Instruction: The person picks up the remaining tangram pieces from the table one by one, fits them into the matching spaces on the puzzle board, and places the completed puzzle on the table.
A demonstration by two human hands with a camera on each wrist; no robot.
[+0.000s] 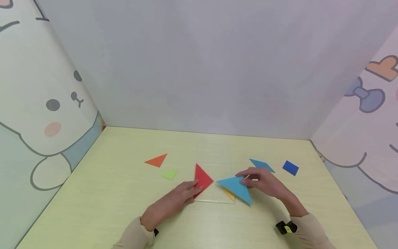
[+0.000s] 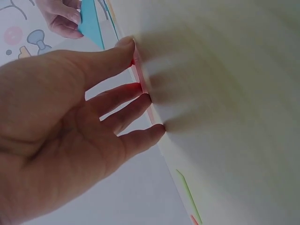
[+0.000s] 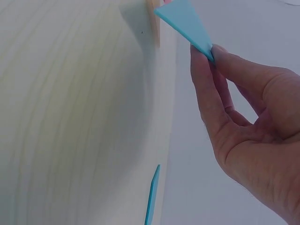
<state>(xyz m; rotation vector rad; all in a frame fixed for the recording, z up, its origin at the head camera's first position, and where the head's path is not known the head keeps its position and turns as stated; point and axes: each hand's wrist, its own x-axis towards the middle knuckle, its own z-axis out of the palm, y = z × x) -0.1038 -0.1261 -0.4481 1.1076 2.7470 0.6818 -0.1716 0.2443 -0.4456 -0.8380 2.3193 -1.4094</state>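
My right hand point(image 1: 265, 181) pinches a large light-blue triangle tile point(image 1: 237, 188) by one edge, between thumb and fingers. The tile point(image 3: 187, 23) is raised and tilted over the right side of a clear, shallow tray point(image 1: 214, 197). A yellow tile point(image 1: 230, 194) shows partly beneath it. On the tray's left side lies a large red triangle tile point(image 1: 202, 180). The fingers of my left hand point(image 1: 172, 200) rest on its left part, fairly straight and spread. From the left wrist view, the left fingertips point(image 2: 145, 99) touch down at the red tile's edge.
An orange-red triangle point(image 1: 157, 160) and a small green triangle point(image 1: 170, 174) lie left of the tray. To the right are a blue parallelogram point(image 1: 262, 164), partly behind my right hand, and a dark-blue square point(image 1: 290, 168). Curtains surround the pale wooden table point(image 1: 102, 193) at the back and sides.
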